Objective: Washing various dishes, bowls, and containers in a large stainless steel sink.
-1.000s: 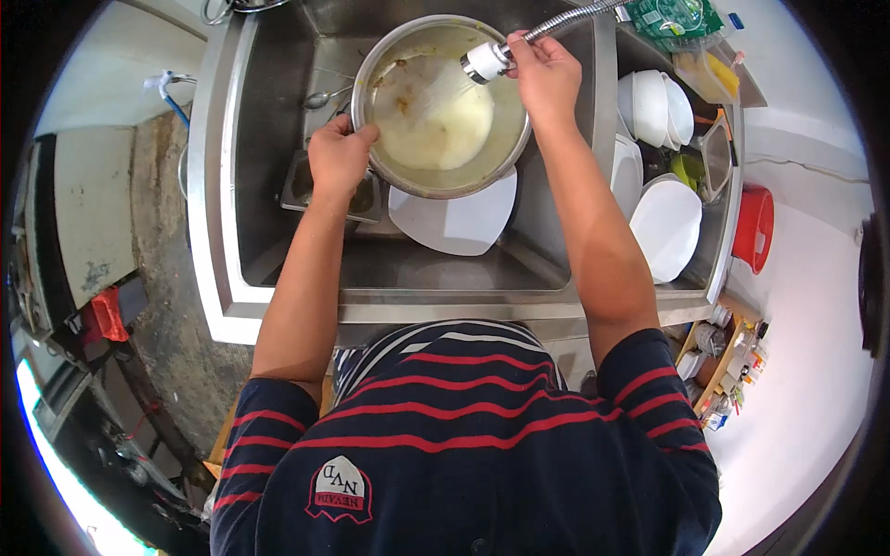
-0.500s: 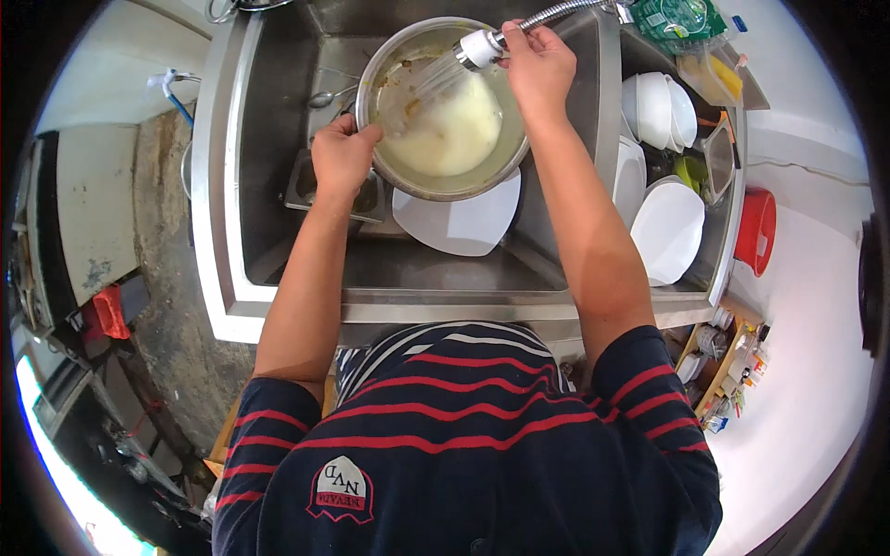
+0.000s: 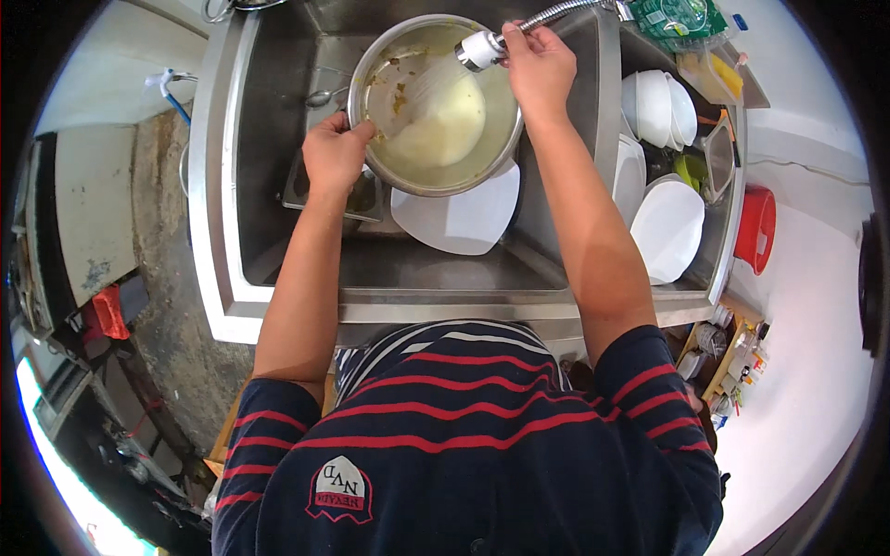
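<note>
My left hand (image 3: pixel 336 153) grips the left rim of a round metal pot (image 3: pixel 445 190), held over the sink. Cloudy, pale yellowish water (image 3: pixel 454 120) lies in the pot, and brown food scraps (image 3: pixel 400 97) cling to its inner left side. In my right hand (image 3: pixel 540 69) is a white-and-chrome spray head (image 3: pixel 480 50) on a flexible metal hose (image 3: pixel 561 11); water sprays from it down into the pot. Below the pot, partly hidden by it, a white plate (image 3: pixel 459 222) rests in the basin. A small metal tray (image 3: pixel 366 199) sits under my left wrist.
A spoon (image 3: pixel 320 97) lies in the steel sink (image 3: pixel 278 185), left of the pot. The right-hand basin holds white bowls (image 3: pixel 658 109) and white plates (image 3: pixel 669 232). Beyond its right edge hangs a red bucket (image 3: pixel 756 230). Green packaging (image 3: pixel 677 18) stands at the back right.
The pot and my left hand have shifted slightly left. The water inside has pooled differently, baring more scraps on the left side. The spray head stays nearly in place.
</note>
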Tool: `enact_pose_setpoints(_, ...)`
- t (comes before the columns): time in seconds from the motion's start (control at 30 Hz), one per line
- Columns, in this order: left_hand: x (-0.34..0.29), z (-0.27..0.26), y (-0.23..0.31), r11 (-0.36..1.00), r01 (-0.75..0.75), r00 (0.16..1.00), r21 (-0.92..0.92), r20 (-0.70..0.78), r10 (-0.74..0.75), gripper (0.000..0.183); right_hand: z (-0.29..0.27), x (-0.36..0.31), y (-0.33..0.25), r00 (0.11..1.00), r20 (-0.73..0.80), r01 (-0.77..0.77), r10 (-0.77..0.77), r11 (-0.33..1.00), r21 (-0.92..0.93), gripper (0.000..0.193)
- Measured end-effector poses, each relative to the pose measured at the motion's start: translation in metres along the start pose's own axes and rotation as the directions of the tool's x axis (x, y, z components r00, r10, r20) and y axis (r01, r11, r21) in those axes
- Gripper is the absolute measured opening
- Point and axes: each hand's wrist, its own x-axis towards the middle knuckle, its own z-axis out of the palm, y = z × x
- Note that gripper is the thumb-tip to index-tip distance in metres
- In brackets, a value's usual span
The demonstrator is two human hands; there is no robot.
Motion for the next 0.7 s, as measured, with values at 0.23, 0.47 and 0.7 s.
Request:
enact_pose_setpoints(0.23,0.004,0.0,-0.005,0.999,0.029,1.0,-0.013,0.008,-0.029,0.023,-0.008,0.007,0.014,0.998,-0.001,0.065,-0.066,0.982,-0.177,0.014)
enact_pose_setpoints(0.47,0.003,0.0,0.0,1.0,0.01,1.0,0.003,-0.012,-0.01,0.02,-0.016,0.005,0.019,1.0,0.008,0.014,-0.013,0.988,-0.157,0.016)
enact_pose_setpoints(0.7,0.01,-0.005,-0.001,0.999,0.049,0.998,0.021,-0.047,-0.048,0.018,-0.024,-0.032,0.032,0.994,-0.016,0.099,-0.104,0.975,-0.201,0.031)
